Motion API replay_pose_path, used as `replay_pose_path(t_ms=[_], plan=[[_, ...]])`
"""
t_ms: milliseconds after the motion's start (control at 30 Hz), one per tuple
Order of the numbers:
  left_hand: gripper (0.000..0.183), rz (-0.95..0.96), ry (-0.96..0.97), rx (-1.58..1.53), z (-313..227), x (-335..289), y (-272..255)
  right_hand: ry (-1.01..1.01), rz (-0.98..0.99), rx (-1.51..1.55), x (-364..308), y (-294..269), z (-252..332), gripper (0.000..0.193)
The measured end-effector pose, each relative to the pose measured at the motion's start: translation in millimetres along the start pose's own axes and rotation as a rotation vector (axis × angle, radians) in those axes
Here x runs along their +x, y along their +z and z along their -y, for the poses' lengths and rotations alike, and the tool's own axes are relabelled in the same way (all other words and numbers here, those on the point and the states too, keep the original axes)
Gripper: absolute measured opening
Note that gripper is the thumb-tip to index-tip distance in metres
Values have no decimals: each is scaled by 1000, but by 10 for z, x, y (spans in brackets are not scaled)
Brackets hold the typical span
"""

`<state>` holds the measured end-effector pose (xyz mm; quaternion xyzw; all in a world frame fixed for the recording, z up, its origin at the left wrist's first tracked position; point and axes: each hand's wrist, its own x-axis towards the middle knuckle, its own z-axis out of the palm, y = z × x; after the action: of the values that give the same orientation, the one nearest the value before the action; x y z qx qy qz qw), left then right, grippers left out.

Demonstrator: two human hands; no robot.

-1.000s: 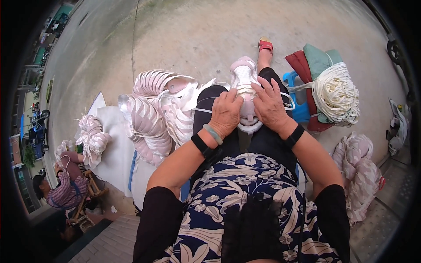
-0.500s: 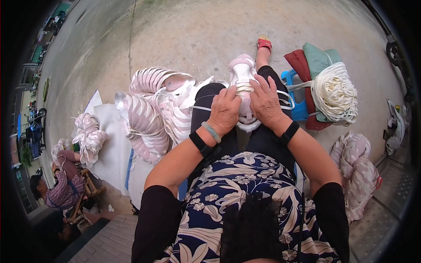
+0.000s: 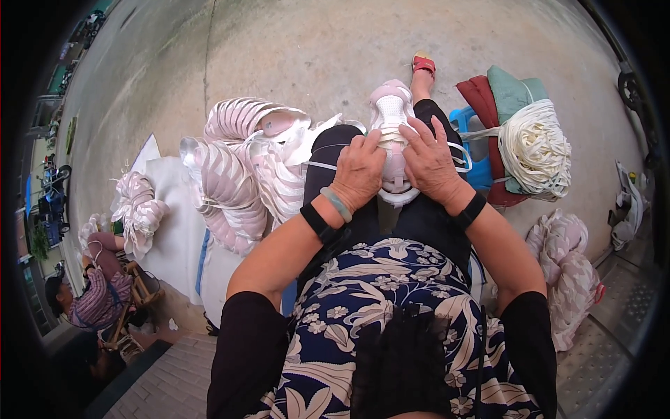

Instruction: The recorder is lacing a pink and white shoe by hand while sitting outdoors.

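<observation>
A pink and white shoe upper [image 3: 393,105] lies across my lap, its pale mesh tongue pointing away from me. My left hand [image 3: 359,170] grips its left edge with bent fingers. On the opposite edge, my right hand [image 3: 433,162] presses with the thumb side and fingertips, a couple of its fingers lifted and apart. A flat white shoelace [image 3: 322,168] trails out past my left hand, and another stretch of white lace loops beyond my right hand. The fingertips underneath are partly hidden, so the exact grip on the lace is unclear.
Stacked pink and white uppers [image 3: 227,188] sit left on a white covering [image 3: 171,230]. At right, a blue stool [image 3: 477,167] carries red and green cloth and a bundle of white laces [image 3: 536,149]. A tied bundle of uppers [image 3: 565,279] lies nearer. Another person [image 3: 98,297] sits far left.
Both hands and the shoe upper have shifted very slightly to the right. Fingers of my right hand have spread and lifted a little; my left hand keeps its bent grip.
</observation>
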<state>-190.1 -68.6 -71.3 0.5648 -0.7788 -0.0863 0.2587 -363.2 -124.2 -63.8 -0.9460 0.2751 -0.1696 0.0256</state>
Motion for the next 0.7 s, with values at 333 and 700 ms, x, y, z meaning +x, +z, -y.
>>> replay_pose_path(t_ms=[333, 700], plan=[[18, -26, -65, -69, 56, -36, 39, 175, -173, 212, -39, 231, 43, 16], [22, -22, -20, -50, 95, -75, -4, 229, -177, 153, -21, 233, 145, 19]])
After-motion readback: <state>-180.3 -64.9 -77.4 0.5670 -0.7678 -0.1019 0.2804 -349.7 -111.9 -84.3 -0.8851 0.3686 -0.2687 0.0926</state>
